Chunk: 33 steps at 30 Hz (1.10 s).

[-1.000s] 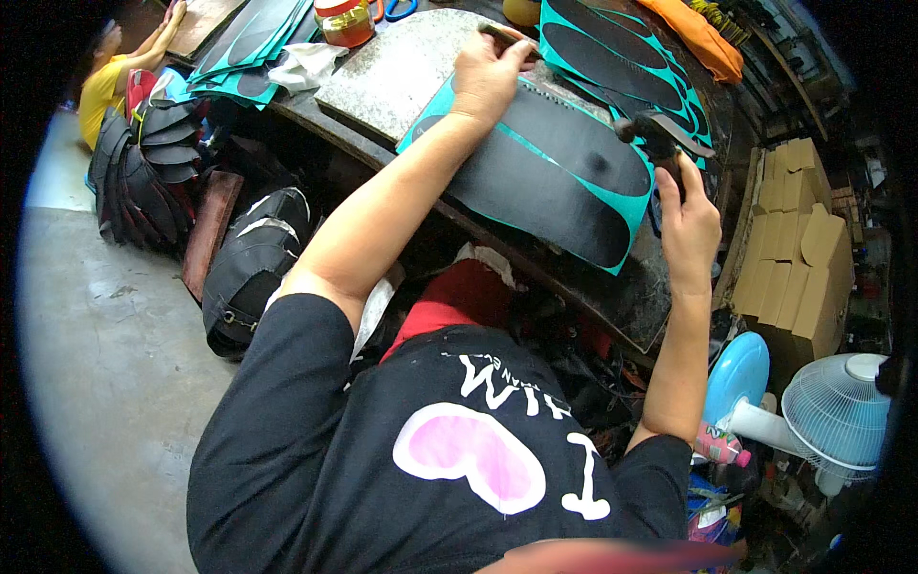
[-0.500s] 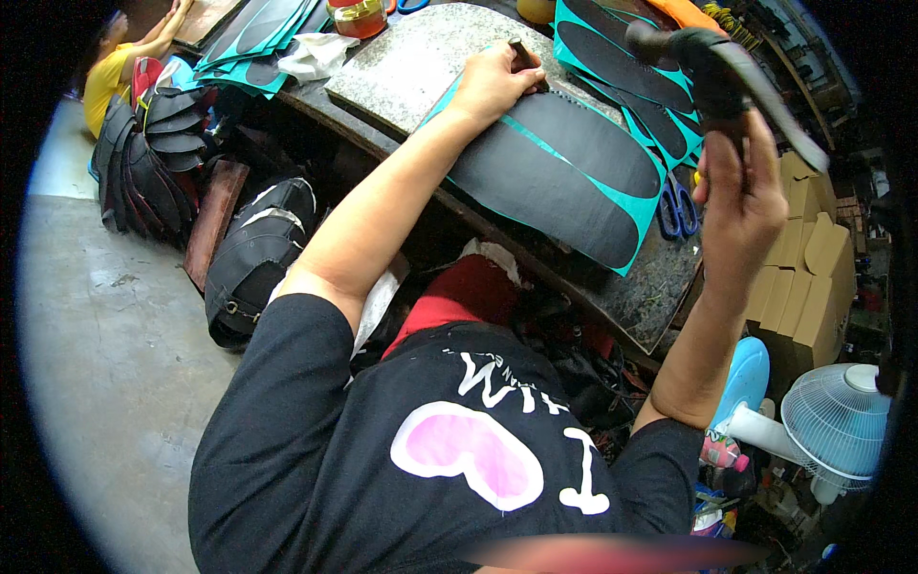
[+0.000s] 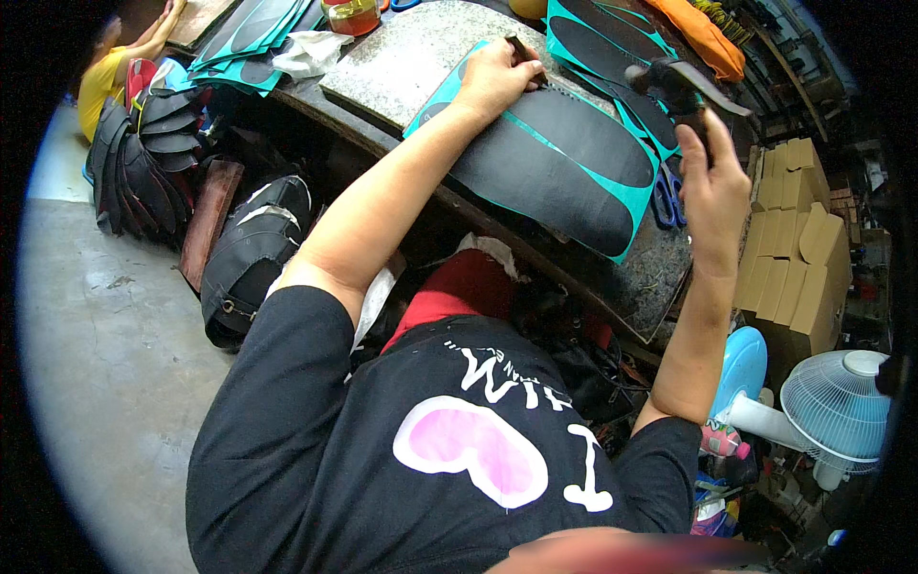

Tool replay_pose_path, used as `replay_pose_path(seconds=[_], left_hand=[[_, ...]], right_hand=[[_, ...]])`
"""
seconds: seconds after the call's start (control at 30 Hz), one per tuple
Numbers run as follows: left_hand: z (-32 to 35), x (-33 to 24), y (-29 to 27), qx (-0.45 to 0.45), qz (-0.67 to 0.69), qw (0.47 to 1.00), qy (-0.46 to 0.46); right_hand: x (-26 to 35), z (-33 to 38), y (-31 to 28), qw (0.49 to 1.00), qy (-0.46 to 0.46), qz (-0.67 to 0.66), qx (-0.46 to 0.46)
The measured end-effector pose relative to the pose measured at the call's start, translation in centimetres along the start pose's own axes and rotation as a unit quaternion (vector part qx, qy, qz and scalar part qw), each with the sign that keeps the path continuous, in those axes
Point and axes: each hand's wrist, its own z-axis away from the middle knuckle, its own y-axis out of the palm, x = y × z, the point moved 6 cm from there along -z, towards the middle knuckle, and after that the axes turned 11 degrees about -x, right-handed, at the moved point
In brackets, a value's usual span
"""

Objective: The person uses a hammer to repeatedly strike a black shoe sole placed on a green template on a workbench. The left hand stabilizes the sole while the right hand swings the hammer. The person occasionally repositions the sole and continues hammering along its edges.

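My left hand [image 3: 497, 80] pinches a short dark punch [image 3: 517, 47], standing on a sheet [image 3: 559, 177] of black shapes on teal backing. A row of small marks runs along the sheet's far edge, beside the punch. The sheet lies partly on a pale stone slab [image 3: 421, 46]. Raised to the right of the sheet, my right hand [image 3: 717, 191] is closed round the handle of a hammer [image 3: 674, 86], whose dark head is up in the air. The punch's lower tip is hidden by my fingers.
More teal-backed black pieces [image 3: 602, 50] lie beyond the sheet, with others [image 3: 253, 38] at far left. Blue-handled scissors [image 3: 666, 199] rest by the sheet's right corner. A jar [image 3: 352, 15] stands at the back. Cardboard boxes [image 3: 789, 258] and a fan [image 3: 834, 411] are at right.
The hammer and my right hand have come down and to the left. My left hand keeps the punch at nearly the same spot on the sheet.
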Motion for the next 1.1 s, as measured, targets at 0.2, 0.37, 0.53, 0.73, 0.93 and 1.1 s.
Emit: replay_pose_path(seconds=[0.2,0.37,0.53,0.73,0.93,1.1], left_hand=[[1.1,-3.4,0.5,-0.004,-0.134,0.972,0.191],[2.2,-4.3,2.1,0.016,-0.236,0.934,0.269],[0.5,-0.9,0.8,0.018,0.004,1.0,-0.004],[1.1,-3.5,1.7,0.046,-0.155,0.968,0.191],[2.3,-3.9,3.4,0.045,-0.242,0.931,0.269],[0.6,-1.1,2.3,0.028,0.006,1.0,0.013]], right_hand=[[5.6,-0.4,-3.1,0.974,-0.068,-0.187,-0.11],[2.7,1.0,5.0,0.997,-0.022,0.052,0.06],[-0.2,0.6,2.1,0.998,-0.004,0.056,0.021],[4.8,-0.3,-3.2,0.972,-0.077,-0.188,-0.122],[-0.1,1.9,4.2,0.996,-0.011,0.089,0.029],[-0.2,0.5,-0.1,0.998,-0.054,0.013,-0.029]])
